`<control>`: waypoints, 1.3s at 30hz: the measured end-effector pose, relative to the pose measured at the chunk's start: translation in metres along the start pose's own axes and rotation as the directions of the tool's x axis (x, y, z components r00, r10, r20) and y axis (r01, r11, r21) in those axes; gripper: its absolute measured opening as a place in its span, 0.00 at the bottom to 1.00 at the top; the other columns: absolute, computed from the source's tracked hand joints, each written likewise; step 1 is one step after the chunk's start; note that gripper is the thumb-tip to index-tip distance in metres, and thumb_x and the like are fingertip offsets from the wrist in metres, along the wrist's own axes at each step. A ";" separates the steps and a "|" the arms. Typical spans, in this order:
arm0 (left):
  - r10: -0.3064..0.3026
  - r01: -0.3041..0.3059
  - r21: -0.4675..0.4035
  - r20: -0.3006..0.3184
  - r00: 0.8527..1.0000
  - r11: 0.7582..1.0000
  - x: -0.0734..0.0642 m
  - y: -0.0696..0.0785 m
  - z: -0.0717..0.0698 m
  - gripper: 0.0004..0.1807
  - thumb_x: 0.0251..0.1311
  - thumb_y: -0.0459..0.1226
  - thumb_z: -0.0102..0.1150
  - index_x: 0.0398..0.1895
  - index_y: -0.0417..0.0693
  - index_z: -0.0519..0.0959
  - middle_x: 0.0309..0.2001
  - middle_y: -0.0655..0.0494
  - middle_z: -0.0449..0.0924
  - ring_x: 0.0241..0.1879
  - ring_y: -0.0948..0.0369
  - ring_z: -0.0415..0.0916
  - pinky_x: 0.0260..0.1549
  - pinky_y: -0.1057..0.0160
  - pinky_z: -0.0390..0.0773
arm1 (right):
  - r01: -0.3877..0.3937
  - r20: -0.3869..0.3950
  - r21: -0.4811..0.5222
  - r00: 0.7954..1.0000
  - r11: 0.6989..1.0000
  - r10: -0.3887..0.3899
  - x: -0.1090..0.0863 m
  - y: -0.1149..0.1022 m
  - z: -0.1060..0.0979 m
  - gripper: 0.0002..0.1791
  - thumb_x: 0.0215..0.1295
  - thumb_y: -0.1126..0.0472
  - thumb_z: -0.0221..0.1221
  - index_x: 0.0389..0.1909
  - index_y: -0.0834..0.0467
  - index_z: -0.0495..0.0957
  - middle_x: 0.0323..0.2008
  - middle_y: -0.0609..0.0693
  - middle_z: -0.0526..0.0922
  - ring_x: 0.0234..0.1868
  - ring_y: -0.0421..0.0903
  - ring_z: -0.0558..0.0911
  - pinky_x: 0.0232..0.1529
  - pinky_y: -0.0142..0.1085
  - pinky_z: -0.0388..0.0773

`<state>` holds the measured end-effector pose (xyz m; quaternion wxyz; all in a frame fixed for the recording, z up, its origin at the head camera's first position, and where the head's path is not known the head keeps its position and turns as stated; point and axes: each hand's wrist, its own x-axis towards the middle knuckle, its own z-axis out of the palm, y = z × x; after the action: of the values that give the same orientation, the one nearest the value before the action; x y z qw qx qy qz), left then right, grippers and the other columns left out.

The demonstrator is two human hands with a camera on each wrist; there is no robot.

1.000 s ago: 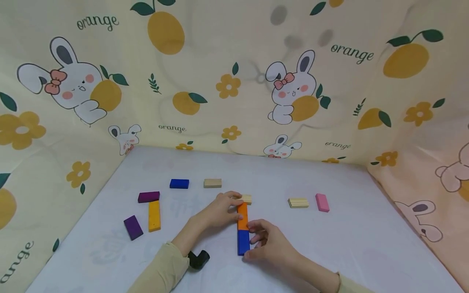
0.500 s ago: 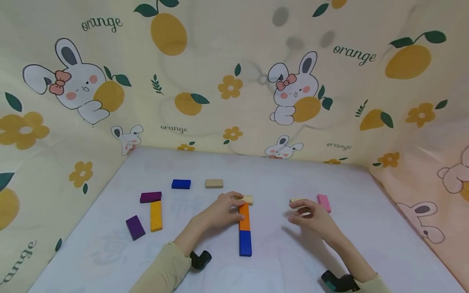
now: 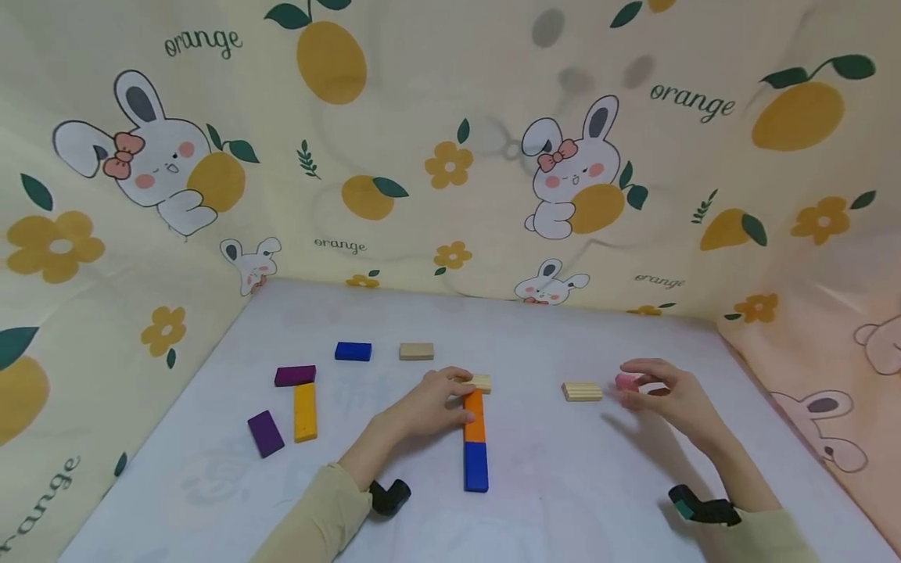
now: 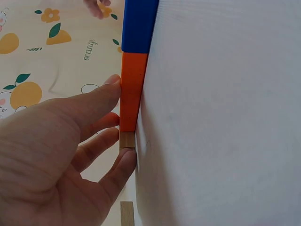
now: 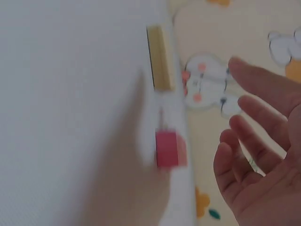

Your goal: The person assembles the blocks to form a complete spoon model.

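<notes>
In the head view my left hand [image 3: 429, 403] is at the far end of a row. Its fingertips curl round the left part of a pale wooden block [image 3: 482, 383], and its thumb touches the orange block [image 3: 475, 416]. A blue block [image 3: 475, 467] abuts the orange one on the near side. In the left wrist view the same orange block [image 4: 132, 92] and blue block [image 4: 139, 23] line up. My right hand [image 3: 672, 399] hovers with parted fingers by the pink block [image 3: 626, 383], partly covering it. The right wrist view shows a gap between the fingers and the pink block [image 5: 170, 149].
A ridged pale wooden block [image 3: 582, 392] lies left of the right hand. To the left are purple blocks [image 3: 295, 376] [image 3: 265, 434], a yellow block [image 3: 305, 412], a second blue block [image 3: 353, 351] and a plain wooden block [image 3: 417, 351]. A patterned cloth [image 3: 394, 94] surrounds the white table.
My right hand has left the blue block and travelled right, passing over the ridged wooden block to the pink one. My left hand stays at the row.
</notes>
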<state>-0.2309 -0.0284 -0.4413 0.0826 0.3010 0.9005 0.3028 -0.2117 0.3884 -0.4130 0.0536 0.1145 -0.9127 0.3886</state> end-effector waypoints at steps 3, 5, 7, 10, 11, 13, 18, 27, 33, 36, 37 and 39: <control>0.007 -0.007 0.002 0.000 1.000 1.000 0.001 0.000 0.001 0.27 0.65 0.48 0.63 0.64 0.47 0.76 0.68 0.55 0.66 0.66 0.52 0.61 0.64 0.52 0.63 | -0.033 0.032 -0.027 0.999 0.999 0.034 0.003 0.012 -0.013 0.28 0.62 0.52 0.68 0.61 0.60 0.76 0.60 0.54 0.73 0.52 0.53 0.74 0.43 0.26 0.75; 0.008 -0.008 -0.004 0.003 1.000 1.000 0.001 0.001 0.000 0.27 0.65 0.48 0.63 0.64 0.47 0.76 0.68 0.55 0.66 0.66 0.52 0.60 0.64 0.52 0.62 | -0.066 0.057 -0.028 0.996 0.997 0.067 0.005 0.017 -0.019 0.30 0.63 0.51 0.67 0.62 0.59 0.75 0.62 0.54 0.71 0.54 0.54 0.73 0.44 0.26 0.75; 0.010 -0.010 -0.008 0.003 1.000 1.000 0.001 0.001 0.000 0.27 0.65 0.47 0.63 0.64 0.47 0.76 0.68 0.54 0.66 0.66 0.51 0.60 0.64 0.51 0.62 | -0.084 0.079 -0.024 0.993 0.996 0.086 0.006 0.021 -0.024 0.30 0.63 0.50 0.67 0.63 0.59 0.74 0.64 0.55 0.70 0.55 0.56 0.71 0.45 0.30 0.76; 0.012 -0.012 -0.009 0.000 1.000 1.000 0.000 0.002 0.000 0.27 0.65 0.47 0.63 0.64 0.46 0.76 0.68 0.54 0.67 0.66 0.51 0.60 0.65 0.51 0.61 | -0.112 0.109 -0.011 0.988 0.994 0.113 0.009 0.026 -0.028 0.31 0.63 0.50 0.67 0.64 0.58 0.73 0.65 0.57 0.69 0.56 0.58 0.70 0.45 0.38 0.76; 0.013 -0.013 -0.009 -0.002 1.000 1.000 0.000 0.002 -0.001 0.27 0.65 0.47 0.63 0.64 0.46 0.76 0.68 0.54 0.67 0.66 0.51 0.60 0.65 0.50 0.61 | -0.120 0.119 -0.005 0.986 0.993 0.119 0.009 0.027 -0.029 0.32 0.63 0.51 0.67 0.65 0.58 0.73 0.65 0.58 0.69 0.56 0.59 0.70 0.44 0.40 0.76; 0.015 -0.015 -0.010 -0.005 1.000 1.000 0.000 0.002 -0.001 0.27 0.65 0.46 0.63 0.64 0.46 0.76 0.67 0.54 0.67 0.66 0.51 0.60 0.65 0.50 0.61 | -0.135 0.134 0.007 0.982 0.991 0.133 0.010 0.031 -0.030 0.32 0.62 0.51 0.67 0.65 0.58 0.72 0.65 0.58 0.70 0.57 0.59 0.70 0.44 0.43 0.75; 0.007 -0.007 -0.015 -0.007 1.000 1.000 0.000 0.000 0.000 0.27 0.65 0.47 0.63 0.64 0.46 0.76 0.68 0.54 0.67 0.66 0.51 0.60 0.64 0.50 0.61 | -0.149 0.145 0.026 0.979 0.989 0.144 0.009 0.038 -0.029 0.32 0.62 0.53 0.68 0.66 0.59 0.72 0.64 0.59 0.72 0.57 0.59 0.71 0.45 0.44 0.74; 0.000 0.000 -0.011 -0.007 1.000 1.000 0.001 0.000 0.001 0.27 0.64 0.47 0.63 0.64 0.47 0.76 0.68 0.55 0.66 0.67 0.51 0.60 0.65 0.51 0.61 | -0.189 0.168 0.014 0.968 0.982 0.184 0.006 0.045 -0.028 0.35 0.62 0.52 0.68 0.68 0.59 0.70 0.64 0.63 0.70 0.57 0.61 0.71 0.45 0.44 0.73; -0.004 0.003 -0.013 -0.005 1.000 1.000 0.000 0.000 0.001 0.27 0.64 0.47 0.63 0.64 0.47 0.76 0.68 0.55 0.66 0.67 0.52 0.60 0.65 0.51 0.61 | -0.215 0.186 -0.015 0.959 0.976 0.214 0.009 0.049 -0.024 0.40 0.58 0.49 0.70 0.70 0.57 0.68 0.62 0.64 0.71 0.57 0.62 0.72 0.47 0.47 0.75; -0.005 0.005 -0.010 -0.004 1.000 1.000 0.000 0.000 0.000 0.27 0.64 0.47 0.63 0.64 0.47 0.76 0.68 0.55 0.66 0.67 0.52 0.60 0.65 0.51 0.61 | -0.225 0.192 -0.057 0.954 0.973 0.232 0.012 0.049 -0.021 0.43 0.55 0.46 0.72 0.70 0.55 0.68 0.60 0.63 0.73 0.57 0.61 0.71 0.47 0.48 0.74; -0.005 0.005 -0.009 -0.003 1.000 1.000 0.000 0.000 0.000 0.27 0.64 0.48 0.63 0.64 0.47 0.76 0.68 0.55 0.66 0.67 0.52 0.60 0.65 0.51 0.61 | -0.225 0.194 -0.072 0.952 0.972 0.235 0.013 0.049 -0.020 0.43 0.54 0.45 0.72 0.70 0.55 0.68 0.60 0.63 0.74 0.56 0.61 0.71 0.47 0.48 0.74; -0.002 0.002 -0.010 -0.001 1.000 1.000 0.000 0.000 0.000 0.27 0.65 0.48 0.63 0.64 0.47 0.76 0.68 0.55 0.66 0.67 0.52 0.60 0.65 0.51 0.61 | -0.228 0.195 -0.085 0.951 0.970 0.241 0.014 0.048 -0.019 0.43 0.53 0.45 0.72 0.69 0.55 0.69 0.58 0.63 0.75 0.56 0.61 0.71 0.47 0.48 0.73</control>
<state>-0.2310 -0.0282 -0.4410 0.0841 0.2995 0.8993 0.3073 -0.2367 0.4316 -0.4309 -0.0830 0.0428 -0.9319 0.3504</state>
